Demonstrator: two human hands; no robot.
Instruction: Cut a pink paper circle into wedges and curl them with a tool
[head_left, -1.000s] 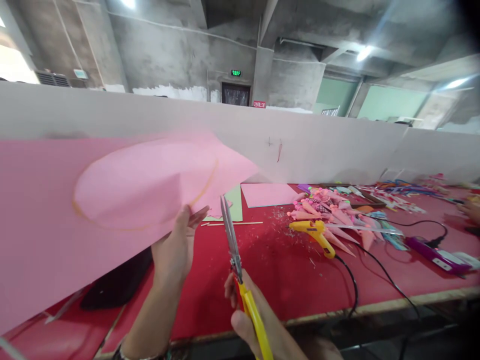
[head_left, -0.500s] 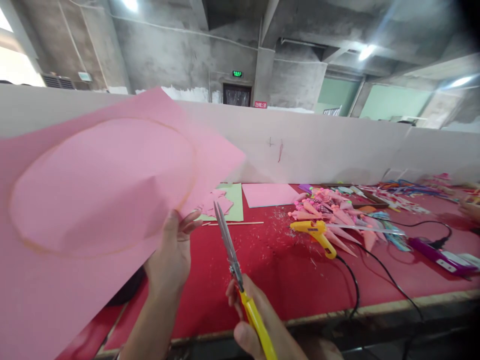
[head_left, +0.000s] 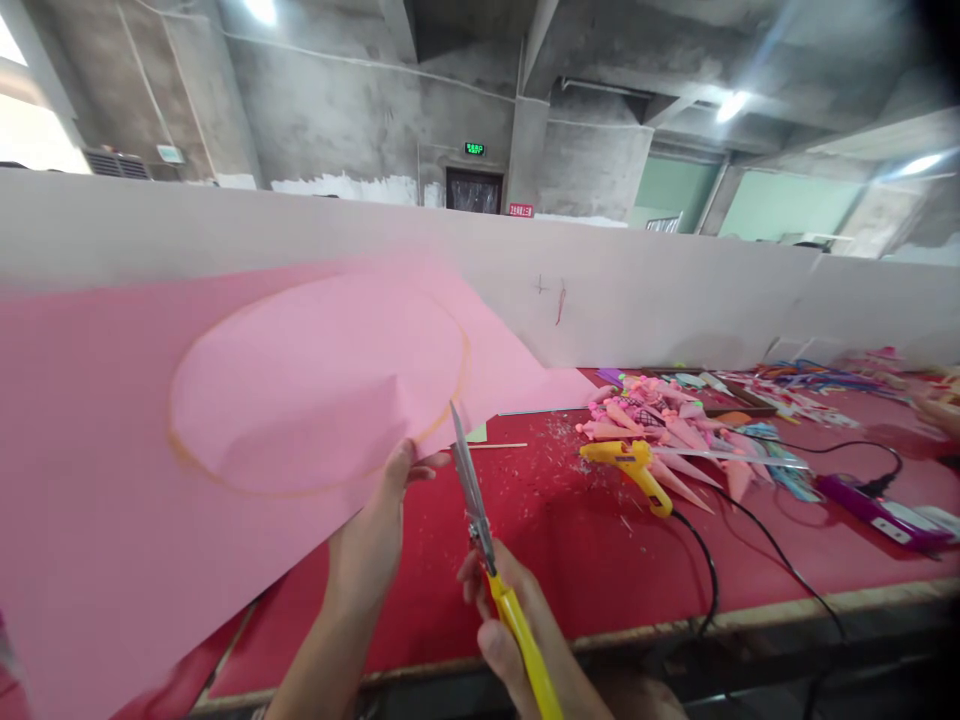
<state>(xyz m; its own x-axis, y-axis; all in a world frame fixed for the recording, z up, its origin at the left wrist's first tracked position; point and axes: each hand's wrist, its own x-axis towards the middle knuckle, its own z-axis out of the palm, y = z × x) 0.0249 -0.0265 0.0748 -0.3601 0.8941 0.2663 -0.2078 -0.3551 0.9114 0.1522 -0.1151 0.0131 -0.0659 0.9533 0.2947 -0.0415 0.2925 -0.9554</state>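
Note:
A large pink sheet [head_left: 322, 380] with an orange-brown oval line drawn on it fills the left side. My left hand [head_left: 386, 510] pinches its lower right edge, thumb on the front. In my right hand [head_left: 517, 620] are scissors with yellow handles [head_left: 525, 645], their blades pointing up and looking nearly closed. The blade tips stand close to the sheet's edge, just right of my left fingers; whether they touch it is unclear.
On the red table [head_left: 555, 540] lie a yellow glue gun [head_left: 626, 462] with a black cord, a pile of pink cones [head_left: 675, 420], a thin stick [head_left: 499, 446] and a purple device [head_left: 877, 512]. Another person's hand [head_left: 937, 415] shows at the far right.
My left hand has moved right with the pink sheet, now covering most of the green sheet and the scraps. The scissors have shifted slightly right and are nearer the sheet.

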